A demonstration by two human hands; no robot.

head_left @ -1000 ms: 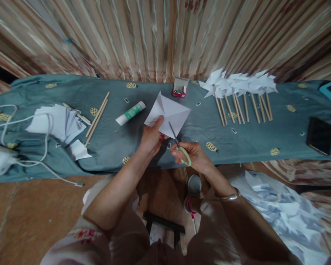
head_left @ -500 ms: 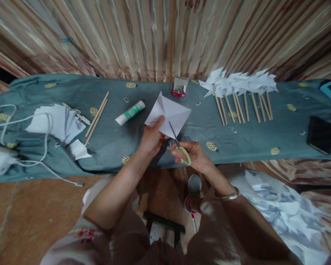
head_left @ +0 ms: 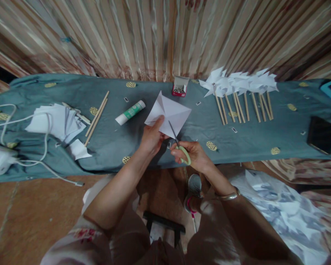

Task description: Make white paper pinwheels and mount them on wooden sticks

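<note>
My left hand (head_left: pixel 152 139) pinches a white paper square (head_left: pixel 178 112) near its lower left side, thumb on top and fingers underneath. The sheet is creased and slit in places. With its fingers closed round the pale green handles, my right hand (head_left: pixel 193 154) holds scissors (head_left: pixel 185 154). Their blades lie along the paper's lower corner, pointing toward its middle. Just left of the paper lies a white and green glue stick (head_left: pixel 131 113). Behind it stands a small red open box (head_left: pixel 179 89) of metal pins or tacks.
Paper pinwheels (head_left: pixel 239 82) on wooden sticks lie at the back right, near a dark phone (head_left: pixel 320 135). On the left are stacked paper sheets (head_left: pixel 53 119), two sticks (head_left: pixel 98 116) and a white cable (head_left: pixel 45 147). A bag of white paper shapes (head_left: pixel 287 213) sits below, right.
</note>
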